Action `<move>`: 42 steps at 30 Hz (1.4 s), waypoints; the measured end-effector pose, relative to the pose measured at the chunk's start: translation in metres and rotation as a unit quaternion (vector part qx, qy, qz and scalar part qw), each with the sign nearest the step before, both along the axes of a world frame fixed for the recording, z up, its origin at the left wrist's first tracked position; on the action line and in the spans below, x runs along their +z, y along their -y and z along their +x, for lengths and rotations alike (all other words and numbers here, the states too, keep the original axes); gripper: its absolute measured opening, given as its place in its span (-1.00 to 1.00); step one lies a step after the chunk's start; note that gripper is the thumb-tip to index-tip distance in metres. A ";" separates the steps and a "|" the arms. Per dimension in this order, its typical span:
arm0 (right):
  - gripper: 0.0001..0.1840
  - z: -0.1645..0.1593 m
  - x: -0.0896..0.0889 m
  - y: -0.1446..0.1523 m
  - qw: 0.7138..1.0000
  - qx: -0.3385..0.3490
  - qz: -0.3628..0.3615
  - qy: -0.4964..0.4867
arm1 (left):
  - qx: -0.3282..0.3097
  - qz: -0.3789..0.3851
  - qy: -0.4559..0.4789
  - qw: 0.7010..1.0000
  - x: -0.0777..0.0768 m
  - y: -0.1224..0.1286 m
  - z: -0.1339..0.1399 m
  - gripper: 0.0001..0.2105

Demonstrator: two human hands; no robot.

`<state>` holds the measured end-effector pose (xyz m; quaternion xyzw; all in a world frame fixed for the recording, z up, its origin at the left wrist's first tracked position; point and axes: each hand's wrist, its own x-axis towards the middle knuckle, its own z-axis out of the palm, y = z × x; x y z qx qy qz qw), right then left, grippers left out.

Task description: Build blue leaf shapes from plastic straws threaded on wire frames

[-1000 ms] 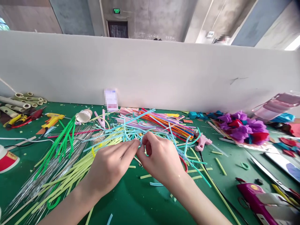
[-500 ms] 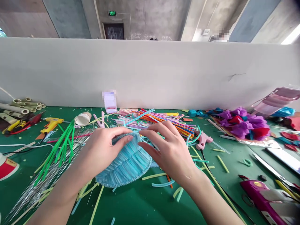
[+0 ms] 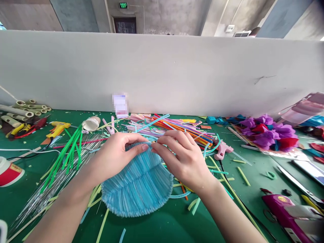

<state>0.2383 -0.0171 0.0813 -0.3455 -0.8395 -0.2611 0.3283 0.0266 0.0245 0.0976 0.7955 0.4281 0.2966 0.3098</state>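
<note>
A rounded, ribbed blue piece made of pipe cleaners (image 3: 138,184) is held up over the table, its broad face toward me. My left hand (image 3: 120,152) pinches its upper edge between thumb and fingers. Close beside those fingertips, my right hand (image 3: 179,155) is closed, thumb and forefinger pressed together at the same edge. Exactly what lies between the right fingertips is mostly hidden. Behind the hands is a pile of loose pipe cleaners (image 3: 174,126) in many colours.
At left stand a yellow glue gun (image 3: 57,129), green pipe cleaners (image 3: 73,148) and bamboo tubes (image 3: 25,109). A pink glue gun (image 3: 222,149), purple flowers (image 3: 265,135), scissors (image 3: 296,182) and a magenta device (image 3: 283,212) lie at right. A white partition (image 3: 152,74) runs behind.
The blue piece has tilted up, showing more of its face toward me. My right fingers have closed in at its upper edge; the left hand keeps its pinch.
</note>
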 end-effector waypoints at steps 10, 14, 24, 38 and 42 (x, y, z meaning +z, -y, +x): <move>-0.84 0.009 0.007 0.011 0.967 0.037 -0.161 -0.194 | -0.016 -0.097 0.006 0.995 -0.008 -0.016 -0.002 -0.71; -0.88 0.032 -0.011 0.030 0.931 -0.046 -0.302 -0.198 | -0.010 -0.190 0.029 0.981 -0.019 -0.031 -0.014 -0.68; -0.40 0.061 -0.092 0.030 0.839 -0.316 -0.442 -0.013 | -0.110 -0.357 0.130 0.918 -0.025 -0.038 -0.023 -0.71; -0.71 0.065 -0.082 0.027 0.847 -0.321 -0.379 -0.187 | -0.105 -0.435 0.211 0.869 -0.047 -0.056 -0.040 -0.68; -0.58 0.063 -0.097 0.026 0.903 -0.195 -0.334 -0.189 | -0.122 -0.448 0.200 0.863 -0.049 -0.059 -0.041 -0.69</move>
